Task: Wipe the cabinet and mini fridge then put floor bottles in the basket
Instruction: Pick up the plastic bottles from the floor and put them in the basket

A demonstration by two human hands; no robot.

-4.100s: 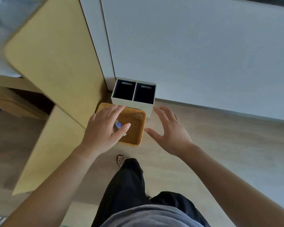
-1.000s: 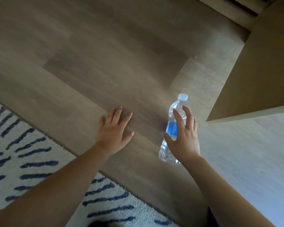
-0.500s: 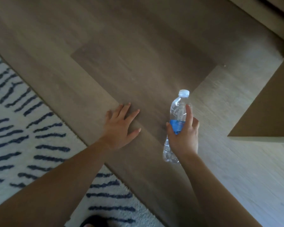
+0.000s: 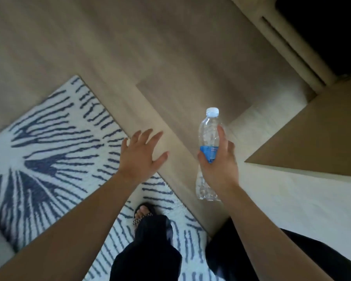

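Note:
A clear plastic bottle [image 4: 208, 132] with a white cap and a blue label is in the air above the wooden floor, upright and slightly tilted. My right hand [image 4: 219, 165] grips it round the middle, thumb on the left side, fingers on the right. The crumpled lower part of the bottle shows below my palm. My left hand [image 4: 140, 155] hovers to the left of the bottle with its fingers spread and holds nothing. The basket is out of view.
A white rug with dark blue stripes [image 4: 49, 151] covers the floor at the left and under my sandalled foot [image 4: 143, 212]. A tan cabinet panel [image 4: 316, 134] juts in from the right. A pale ledge with a dark opening [image 4: 292, 43] runs along the top right.
My right hand closed round the bottle and lifted it off the floor. The view has risen and turned, bringing the rug and my legs into sight.

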